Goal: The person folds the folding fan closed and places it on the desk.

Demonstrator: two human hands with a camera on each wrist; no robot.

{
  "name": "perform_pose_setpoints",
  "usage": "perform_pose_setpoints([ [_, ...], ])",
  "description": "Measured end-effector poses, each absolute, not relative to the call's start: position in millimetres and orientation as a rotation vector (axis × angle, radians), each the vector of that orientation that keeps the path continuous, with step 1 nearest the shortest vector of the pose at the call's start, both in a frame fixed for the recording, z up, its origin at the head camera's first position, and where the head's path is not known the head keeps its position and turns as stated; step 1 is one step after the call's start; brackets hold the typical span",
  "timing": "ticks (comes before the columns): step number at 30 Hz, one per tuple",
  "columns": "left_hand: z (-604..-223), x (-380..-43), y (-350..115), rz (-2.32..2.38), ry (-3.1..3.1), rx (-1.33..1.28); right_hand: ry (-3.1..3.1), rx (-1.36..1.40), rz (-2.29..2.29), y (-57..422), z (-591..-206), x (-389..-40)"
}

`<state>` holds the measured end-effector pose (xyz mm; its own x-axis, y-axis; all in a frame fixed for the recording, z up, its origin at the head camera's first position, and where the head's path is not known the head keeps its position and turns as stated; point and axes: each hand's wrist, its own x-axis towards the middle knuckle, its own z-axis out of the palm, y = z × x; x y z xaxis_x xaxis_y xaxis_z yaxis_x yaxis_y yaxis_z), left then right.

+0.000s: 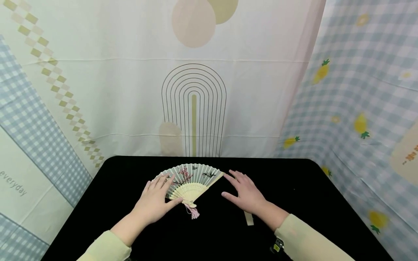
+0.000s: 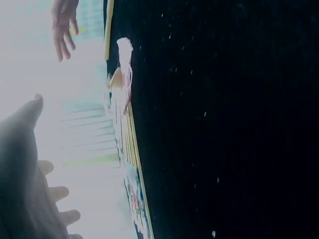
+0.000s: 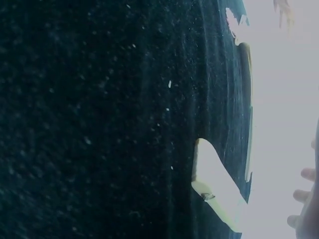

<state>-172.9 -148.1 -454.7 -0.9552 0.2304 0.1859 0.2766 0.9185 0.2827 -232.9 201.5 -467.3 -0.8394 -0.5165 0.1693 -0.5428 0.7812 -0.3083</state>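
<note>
A folding fan [image 1: 195, 181] lies spread on the black table, pale ribs toward me, with pink blossoms and dark birds on its light leaf. From its pivot hangs a pink tassel [image 1: 194, 212]. My left hand [image 1: 151, 203] hovers over the fan's left side, fingers straight and spread, covering part of the leaf. To the fan's right, my right hand [image 1: 249, 193] is held with fingers extended, fingertips close to the outer rib. Partly hidden below that hand is a pale flat strip [image 3: 217, 184] with a blunt end and a small dark mark. Neither hand holds anything.
The black table [image 1: 202, 241] has rounded far corners. Behind it hangs a white patterned cloth [image 1: 130, 90], with a blue checked pineapple cloth [image 1: 352, 90] at the right and another checked cloth [image 1: 29, 119] at the left. A dark band [image 1: 277, 245] circles the right sleeve.
</note>
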Motion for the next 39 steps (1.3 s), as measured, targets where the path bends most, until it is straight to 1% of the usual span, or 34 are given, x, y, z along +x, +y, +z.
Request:
perform_pose_setpoints([
  [8, -452.5, -183.6, -174.5, -0.583, -3.012, -0.340, -2.977, 0.958, 0.529, 200.9, -467.8, -251.8],
  [15, -456.8, -197.4, -199.7, -0.620, -3.057, -0.294, -3.034, 1.023, 0.532, 195.8, -466.9, -278.4],
  [22, -464.2, -206.9, -216.5, -0.635, -3.132, -0.282, -3.088, 0.983, 0.418, 184.2, -469.4, -301.2],
  [30, -467.5, -213.9, -229.3, -0.638, -3.242, -0.209, -3.129, 0.963, 0.345, 178.5, -476.3, -323.8],
  [39, -473.5, -217.9, -239.1, -0.611, -3.317, -0.191, -3.186, 0.867, 0.353, 179.2, -482.0, -337.4],
])
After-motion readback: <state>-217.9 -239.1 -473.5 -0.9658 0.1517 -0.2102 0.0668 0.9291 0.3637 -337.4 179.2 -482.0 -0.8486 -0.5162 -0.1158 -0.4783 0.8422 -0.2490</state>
